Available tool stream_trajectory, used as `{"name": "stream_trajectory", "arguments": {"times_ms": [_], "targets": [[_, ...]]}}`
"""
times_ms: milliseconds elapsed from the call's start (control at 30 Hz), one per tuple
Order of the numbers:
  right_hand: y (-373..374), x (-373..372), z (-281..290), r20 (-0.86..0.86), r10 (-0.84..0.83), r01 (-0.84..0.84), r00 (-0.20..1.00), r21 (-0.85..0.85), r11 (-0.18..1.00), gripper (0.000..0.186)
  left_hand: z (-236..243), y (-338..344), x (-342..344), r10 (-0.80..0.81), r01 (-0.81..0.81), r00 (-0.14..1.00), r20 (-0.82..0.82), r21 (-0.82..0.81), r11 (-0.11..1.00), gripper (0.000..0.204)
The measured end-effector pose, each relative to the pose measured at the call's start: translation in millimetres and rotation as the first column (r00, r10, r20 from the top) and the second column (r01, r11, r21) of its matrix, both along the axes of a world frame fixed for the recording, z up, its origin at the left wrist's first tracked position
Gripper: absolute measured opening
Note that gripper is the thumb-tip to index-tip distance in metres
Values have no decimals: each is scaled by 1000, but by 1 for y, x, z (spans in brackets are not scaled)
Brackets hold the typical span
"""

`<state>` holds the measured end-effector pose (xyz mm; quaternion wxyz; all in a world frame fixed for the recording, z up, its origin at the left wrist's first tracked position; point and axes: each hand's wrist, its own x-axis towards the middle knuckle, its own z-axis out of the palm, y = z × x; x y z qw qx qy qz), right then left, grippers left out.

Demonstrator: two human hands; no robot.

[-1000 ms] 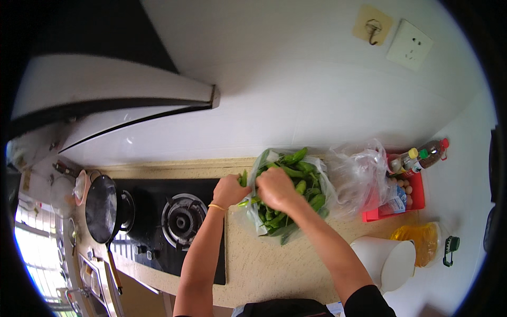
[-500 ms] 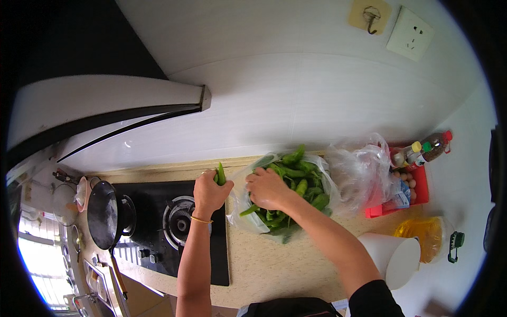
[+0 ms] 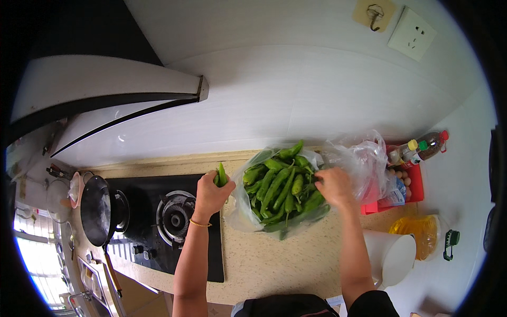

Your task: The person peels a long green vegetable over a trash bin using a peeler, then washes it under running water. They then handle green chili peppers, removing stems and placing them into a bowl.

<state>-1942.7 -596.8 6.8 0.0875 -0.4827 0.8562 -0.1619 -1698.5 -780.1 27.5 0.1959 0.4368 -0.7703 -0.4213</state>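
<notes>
A translucent plastic bag [image 3: 240, 198] full of long green peppers [image 3: 277, 185] lies open on the counter, right of the stove. My left hand [image 3: 212, 191] is closed around a couple of green peppers [image 3: 221, 173], whose tips stick up above the fingers. It hovers between the burner and the bag's left side. At the bag's right edge is my right hand [image 3: 336, 187], its fingers curled against the outermost peppers and the plastic. What those fingertips pinch, if anything, is hidden.
A black gas stove [image 3: 142, 203] carries a steaming wok [image 3: 97, 211]. Right of the peppers are a crumpled clear bag [image 3: 364, 153], a red basket [image 3: 417, 185] with eggs and bottles, a white container [image 3: 398, 259] and an oil jug [image 3: 428, 235]. The range hood [image 3: 132, 79] overhangs the left.
My right hand has moved from the left part of the pepper pile to the bag's right edge, uncovering the pile. My left hand stays nearly in place, still holding its peppers.
</notes>
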Motion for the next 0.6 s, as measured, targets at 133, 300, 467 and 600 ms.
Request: {"name": "stream_trajectory", "arguments": {"times_ms": [133, 300, 467, 600], "targets": [[-11, 6, -10, -44, -29, 32, 999, 68, 997, 17, -2, 6, -5, 22, -22, 999, -28, -16, 1000, 20], [-13, 6, 0, 97, -23, 22, 995, 16, 1000, 22, -10, 11, -3, 58, -43, 994, -89, 162, 986, 18], [-19, 3, -8, 180, 20, -19, 984, -9, 1000, 23, -15, 11, -2, 102, -68, 986, -133, 236, 969, 16], [-20, 3, -14, 181, -1, 10, 984, -47, 999, 14, -19, 15, -2, 133, -60, 972, -194, 344, 937, 16]]}}
